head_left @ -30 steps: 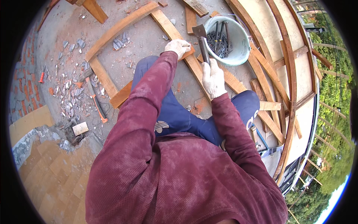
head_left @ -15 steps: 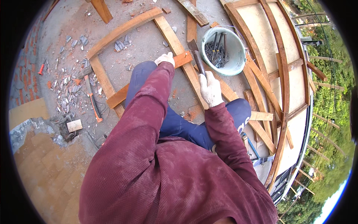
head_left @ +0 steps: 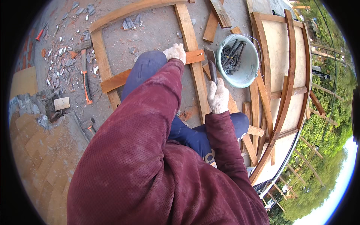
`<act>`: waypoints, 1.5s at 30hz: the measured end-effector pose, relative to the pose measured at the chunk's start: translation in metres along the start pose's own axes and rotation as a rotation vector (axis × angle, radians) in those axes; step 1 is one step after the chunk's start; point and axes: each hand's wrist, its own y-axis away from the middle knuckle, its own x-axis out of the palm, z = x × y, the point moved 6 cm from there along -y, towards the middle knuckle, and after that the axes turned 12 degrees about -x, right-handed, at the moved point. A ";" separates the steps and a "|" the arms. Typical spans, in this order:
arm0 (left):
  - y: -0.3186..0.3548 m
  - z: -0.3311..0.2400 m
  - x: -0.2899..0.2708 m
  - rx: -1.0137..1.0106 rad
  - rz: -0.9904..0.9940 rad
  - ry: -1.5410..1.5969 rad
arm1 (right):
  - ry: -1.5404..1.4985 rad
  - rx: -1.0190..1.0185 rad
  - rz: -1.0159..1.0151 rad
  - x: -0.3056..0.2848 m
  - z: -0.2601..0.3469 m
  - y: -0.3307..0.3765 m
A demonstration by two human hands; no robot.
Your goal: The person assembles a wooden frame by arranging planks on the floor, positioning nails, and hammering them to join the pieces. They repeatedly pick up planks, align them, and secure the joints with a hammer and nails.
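Right hand (head_left: 218, 96) grips tool (head_left: 213, 71); beside bucket (head_left: 249, 68) rim; left hand (head_left: 175, 52) at crosspiece (head_left: 194, 56); grip unclear

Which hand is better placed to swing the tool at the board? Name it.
Right hand, likely: it holds the tool, its head near the board; the left hand shows no tool.
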 end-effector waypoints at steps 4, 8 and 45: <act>0.003 0.001 -0.001 -0.001 -0.110 -0.159 | 0.033 0.139 0.064 0.017 -0.039 -0.004; -0.017 0.019 0.012 0.058 -0.035 -0.124 | -0.242 0.000 -0.201 -0.026 0.020 -0.018; -0.015 0.008 0.007 -0.139 -0.037 0.066 | -0.045 0.120 -0.048 0.025 -0.041 0.008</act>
